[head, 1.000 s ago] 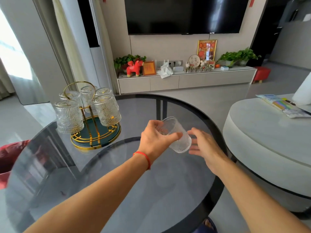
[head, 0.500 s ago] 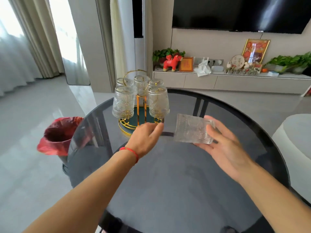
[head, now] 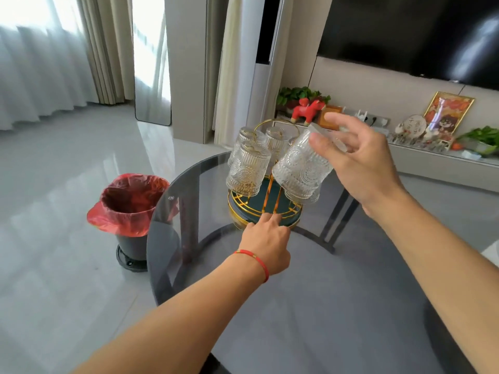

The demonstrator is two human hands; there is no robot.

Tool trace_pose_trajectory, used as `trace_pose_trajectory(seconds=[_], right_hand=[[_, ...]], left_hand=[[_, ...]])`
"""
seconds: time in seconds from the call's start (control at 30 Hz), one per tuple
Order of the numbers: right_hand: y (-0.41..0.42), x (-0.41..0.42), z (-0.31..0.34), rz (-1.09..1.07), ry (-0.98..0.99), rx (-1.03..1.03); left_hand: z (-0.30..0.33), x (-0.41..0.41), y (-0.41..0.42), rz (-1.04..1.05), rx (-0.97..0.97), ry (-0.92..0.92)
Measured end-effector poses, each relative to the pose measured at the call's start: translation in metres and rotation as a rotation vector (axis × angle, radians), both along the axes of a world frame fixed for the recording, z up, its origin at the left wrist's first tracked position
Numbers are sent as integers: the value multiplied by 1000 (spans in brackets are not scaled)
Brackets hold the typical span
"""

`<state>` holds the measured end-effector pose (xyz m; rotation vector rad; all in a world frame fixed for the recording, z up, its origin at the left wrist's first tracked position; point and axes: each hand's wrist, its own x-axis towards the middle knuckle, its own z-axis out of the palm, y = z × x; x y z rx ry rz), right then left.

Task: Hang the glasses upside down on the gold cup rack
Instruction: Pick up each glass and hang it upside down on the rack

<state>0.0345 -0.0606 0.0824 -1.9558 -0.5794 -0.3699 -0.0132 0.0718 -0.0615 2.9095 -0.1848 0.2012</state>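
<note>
The gold cup rack (head: pixel 270 213) with a dark green base stands on the round smoked-glass table (head: pixel 310 306). Several ribbed clear glasses hang upside down on it, the nearest hung glass (head: pixel 247 171) at its left. My right hand (head: pixel 361 163) grips another embossed glass (head: pixel 302 164) by its base, mouth tilted down and left, right in front of the rack's right side. My left hand (head: pixel 266 240) rests at the rack's front rim, fingers touching the gold edge. Whether it grips the rim I cannot tell.
A black bin with a red liner (head: pixel 129 209) stands on the floor left of the table. Behind are curtains, a dark TV, and a low white cabinet (head: pixel 421 160) with a red horse figure (head: pixel 307 109), plants and a framed picture.
My right hand lifted the glass from lying sideways above the table to mouth-down at the rack. My left hand moved forward to the rack's base. The camera turned left and closer.
</note>
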Motion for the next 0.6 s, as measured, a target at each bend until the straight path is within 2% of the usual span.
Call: trace_pose_trajectory(seconds=[0.13,0.37,0.6], right_hand=[[9,10,12,-24,-67,-113],[18,14,21,-76,-196,-170],[31,25,0,-95,-163,-270]], left_hand=[[3,-3,-1,-10,-1,0],[4,-4,3,-49,12,19],[1,-6,5,-64,29,43]])
